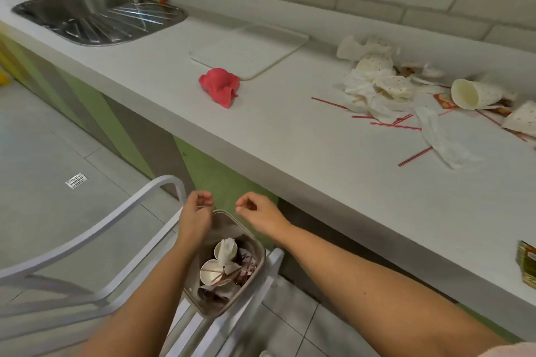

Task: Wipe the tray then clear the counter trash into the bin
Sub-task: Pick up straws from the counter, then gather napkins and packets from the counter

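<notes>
We note the desk (290,136) with the trash heap (406,90) well right of the tray (252,49), the bin (262,255) below its edge part-filled, left grip (197,211) curled, on what we cannot tell, right grip (258,211) slack and empty; risk: straws (396,126) slipping to the floor (43,153) in transit.
</notes>
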`<action>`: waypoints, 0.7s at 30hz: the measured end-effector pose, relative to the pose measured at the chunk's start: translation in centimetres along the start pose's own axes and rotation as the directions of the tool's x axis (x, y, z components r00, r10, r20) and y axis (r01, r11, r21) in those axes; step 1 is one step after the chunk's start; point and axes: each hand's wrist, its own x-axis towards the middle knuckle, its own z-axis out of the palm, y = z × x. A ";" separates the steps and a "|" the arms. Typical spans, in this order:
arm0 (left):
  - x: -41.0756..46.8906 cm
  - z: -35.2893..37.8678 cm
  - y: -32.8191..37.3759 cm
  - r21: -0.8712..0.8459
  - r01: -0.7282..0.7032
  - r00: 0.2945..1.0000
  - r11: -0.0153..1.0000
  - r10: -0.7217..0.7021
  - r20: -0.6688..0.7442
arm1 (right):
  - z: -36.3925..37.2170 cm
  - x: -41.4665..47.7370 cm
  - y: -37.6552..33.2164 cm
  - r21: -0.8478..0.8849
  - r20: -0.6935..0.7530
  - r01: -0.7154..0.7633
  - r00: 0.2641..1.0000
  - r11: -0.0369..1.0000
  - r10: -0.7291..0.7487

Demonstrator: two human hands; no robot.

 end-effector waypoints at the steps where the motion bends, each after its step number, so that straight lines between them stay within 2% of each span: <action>1: 0.0 0.7 1.0 -0.009 -0.038 0.999 0.999 0.038 0.009 | -0.9 -0.3 -0.5 -0.057 0.007 0.005 1.000 0.998 -0.005; 5: -1.2 3.9 5.5 -0.061 -0.194 0.979 0.979 0.197 0.055 | -5.2 -2.2 -2.3 -0.256 0.066 -0.002 0.998 0.967 0.020; 11: -4.2 9.3 10.9 -0.146 -0.365 0.914 0.920 0.384 0.134 | -13.0 -6.2 -4.1 -0.444 -0.087 -0.037 0.996 0.895 -0.003; 15: -7.0 13.4 13.8 -0.170 -0.410 0.870 0.896 0.440 0.221 | -18.9 -10.2 -3.9 -0.495 -0.206 -0.131 0.978 0.859 0.030; 21: -12.3 20.4 16.1 -0.087 -0.490 0.753 0.868 0.471 0.459 | -28.2 -17.3 0.1 -0.507 -0.389 -0.388 0.900 0.770 0.198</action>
